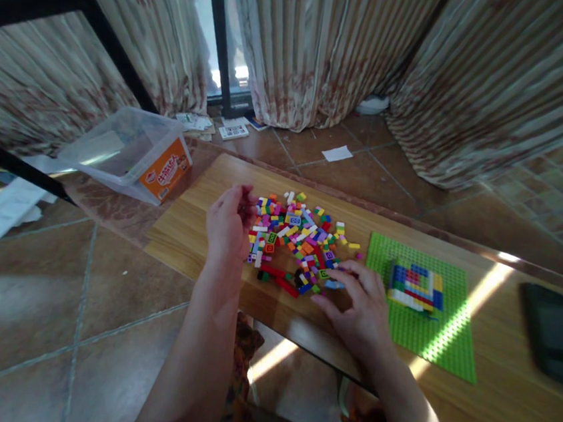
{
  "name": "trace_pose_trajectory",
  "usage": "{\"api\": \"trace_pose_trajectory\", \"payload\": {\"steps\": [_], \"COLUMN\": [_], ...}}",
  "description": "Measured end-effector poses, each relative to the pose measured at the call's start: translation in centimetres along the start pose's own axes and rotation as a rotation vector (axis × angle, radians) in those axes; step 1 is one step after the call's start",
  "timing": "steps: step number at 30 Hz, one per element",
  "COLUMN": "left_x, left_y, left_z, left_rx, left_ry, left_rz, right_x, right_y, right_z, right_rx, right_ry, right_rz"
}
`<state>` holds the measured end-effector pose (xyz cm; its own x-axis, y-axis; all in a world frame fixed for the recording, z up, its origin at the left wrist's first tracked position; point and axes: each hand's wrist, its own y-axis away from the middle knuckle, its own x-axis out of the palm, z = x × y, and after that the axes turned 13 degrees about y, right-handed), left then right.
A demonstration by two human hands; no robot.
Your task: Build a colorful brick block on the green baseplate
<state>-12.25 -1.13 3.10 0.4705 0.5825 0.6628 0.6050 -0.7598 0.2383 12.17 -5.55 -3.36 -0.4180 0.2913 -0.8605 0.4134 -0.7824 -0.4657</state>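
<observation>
A heap of small toy building bricks [304, 233] in many colours lies on the wooden table. My left hand [230, 222] rests at the left edge of the heap, cupped toward the bricks with its fingers loosely curled; no brick shows in it. At the right end of the heap is my right hand [359, 303], with thumb and fingers apart over bricks near the front edge. Just right of that hand, a green baseplate [428, 347] bears a built block of bricks [415, 287] in blue, red, white and yellow.
Beyond the table's left end, a clear plastic bin [121, 154] with an orange label stands on the floor. A dark flat object [555, 334] lies at the table's right end. Papers [338, 153] are on the tiled floor, below long striped curtains [318, 54].
</observation>
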Motion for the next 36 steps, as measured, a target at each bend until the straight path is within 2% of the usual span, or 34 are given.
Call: {"api": "trace_pose_trajectory", "payload": {"steps": [5, 11, 14, 18, 22, 26, 29, 32, 34, 36], "left_x": [-0.1, 0.2, 0.3, 0.6, 1.0, 1.6, 2.4, 3.3, 3.7, 4.0], "left_y": [0.1, 0.2, 0.2, 0.2, 0.5, 1.1, 2.3, 4.5, 6.3, 8.1], "left_z": [0.1, 0.4, 0.5, 0.7, 1.2, 2.1, 3.5, 5.7, 7.4, 9.0], "left_rx": [0.004, 0.006, -0.003, -0.021, -0.040, -0.020, -0.040, -0.117, -0.166, -0.176], "left_ry": [0.006, -0.033, -0.038, -0.034, -0.084, -0.135, -0.170, -0.240, -0.336, -0.450], "left_rz": [0.028, 0.050, 0.052, 0.053, 0.058, 0.096, 0.168, 0.291, 0.410, 0.581], "right_x": [-0.2, 0.6, 0.5, -0.7, -2.4, -3.6, -4.1, -4.7, -5.2, -5.9], "right_y": [0.3, 0.4, 0.1, 0.0, 0.2, 0.6, 1.1, 2.0, 2.7, 3.5], "right_z": [0.5, 1.2, 1.5, 1.6, 1.2, 0.3, -0.7, -1.7, -2.6, -3.9], "right_rx": [-0.058, -0.021, -0.007, 0.084, 0.202, 0.255, 0.246, 0.255, 0.282, 0.334], "right_ry": [-0.012, -0.022, -0.057, -0.196, -0.402, -0.447, -0.436, -0.374, -0.301, -0.233], "right_rz": [0.056, 0.105, 0.086, -0.004, -0.028, -0.051, -0.038, -0.026, -0.030, -0.053]}}
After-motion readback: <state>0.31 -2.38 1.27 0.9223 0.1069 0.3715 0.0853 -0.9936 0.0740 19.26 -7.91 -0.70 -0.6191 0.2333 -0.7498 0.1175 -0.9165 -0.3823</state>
